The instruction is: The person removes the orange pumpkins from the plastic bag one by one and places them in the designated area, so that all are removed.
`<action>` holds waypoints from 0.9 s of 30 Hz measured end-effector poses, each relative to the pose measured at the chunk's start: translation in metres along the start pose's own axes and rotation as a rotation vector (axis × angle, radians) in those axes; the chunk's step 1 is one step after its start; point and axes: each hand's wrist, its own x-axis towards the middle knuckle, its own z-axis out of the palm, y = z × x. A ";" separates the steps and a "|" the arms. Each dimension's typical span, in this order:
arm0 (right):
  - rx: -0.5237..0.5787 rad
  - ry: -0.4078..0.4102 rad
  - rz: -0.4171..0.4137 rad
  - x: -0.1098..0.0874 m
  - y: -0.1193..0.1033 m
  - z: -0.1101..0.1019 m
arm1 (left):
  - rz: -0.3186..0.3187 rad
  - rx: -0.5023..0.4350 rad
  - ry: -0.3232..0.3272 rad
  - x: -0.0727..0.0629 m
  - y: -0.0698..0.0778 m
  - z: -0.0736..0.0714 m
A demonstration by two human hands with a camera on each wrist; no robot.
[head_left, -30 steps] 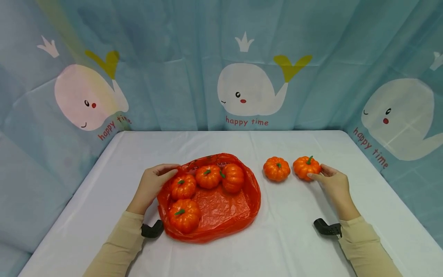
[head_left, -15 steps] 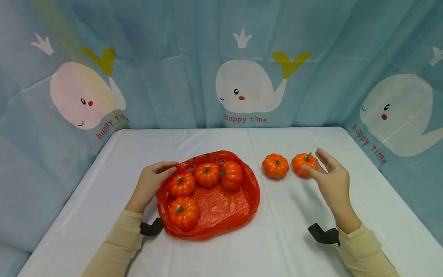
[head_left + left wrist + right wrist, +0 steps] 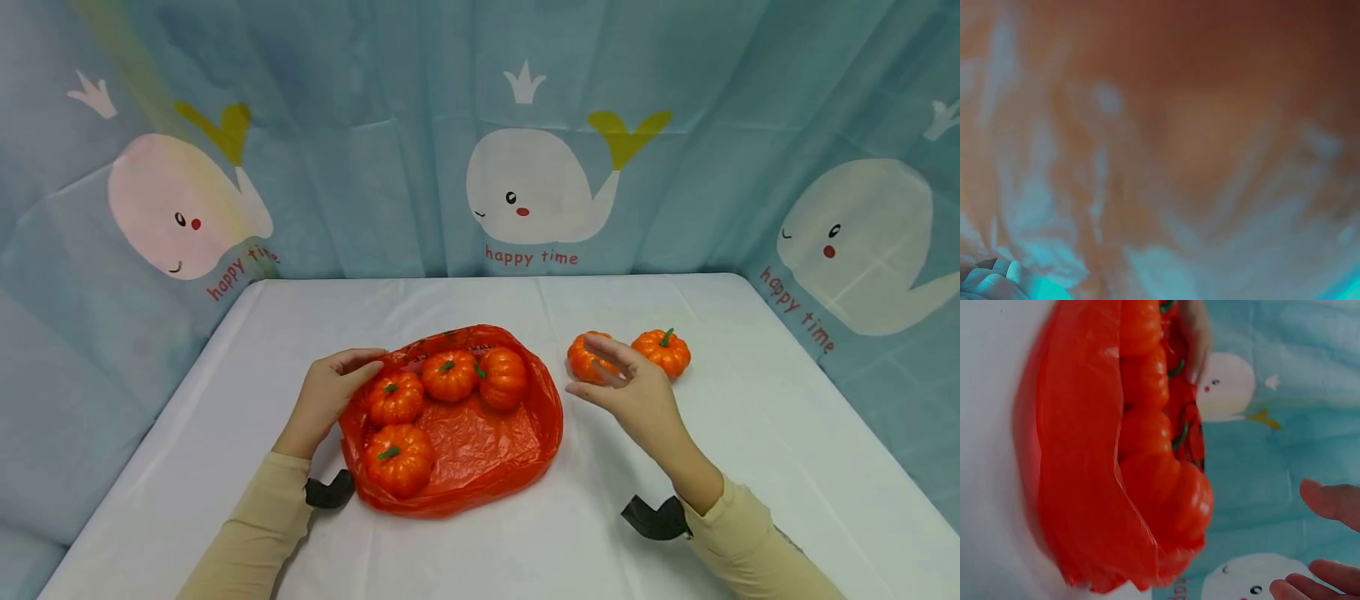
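Observation:
A red plastic bag lies on the table with its mouth spread and rolled. Several small orange pumpkins, among them a large one at the near left, sit inside. My left hand pinches the bag's upper left rim between thumb and fingers; in the left wrist view, blurred bag plastic fills most of the picture. Holding nothing, my right hand hovers with thumb and fingers spread, partly covering a pumpkin outside the bag. Another pumpkin, green stem up, lies just beyond it to the right.
A white cloth covers the table. Blue curtains with printed whales stand behind it and along both sides. Black camera mounts stick out from both wrists.
My right hand has let go of the right-hand pumpkin, lifted, and moved left in front of the other loose pumpkin. That released pumpkin stays in place. My left hand keeps its grip on the bag.

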 end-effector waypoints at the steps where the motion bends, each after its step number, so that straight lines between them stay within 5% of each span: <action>1: 0.011 -0.029 0.000 0.001 0.000 0.006 | -0.002 -0.001 0.000 0.000 -0.001 0.000; 12: -0.021 -0.145 -0.023 0.023 -0.001 0.048 | -0.004 0.005 0.008 0.002 -0.004 -0.001; 19: -0.227 -0.162 -0.106 0.037 0.001 0.064 | -0.011 0.006 0.002 0.000 -0.004 0.000; 27: -0.301 -0.218 -0.113 0.042 -0.002 0.068 | -0.009 -0.004 0.005 0.002 -0.005 0.001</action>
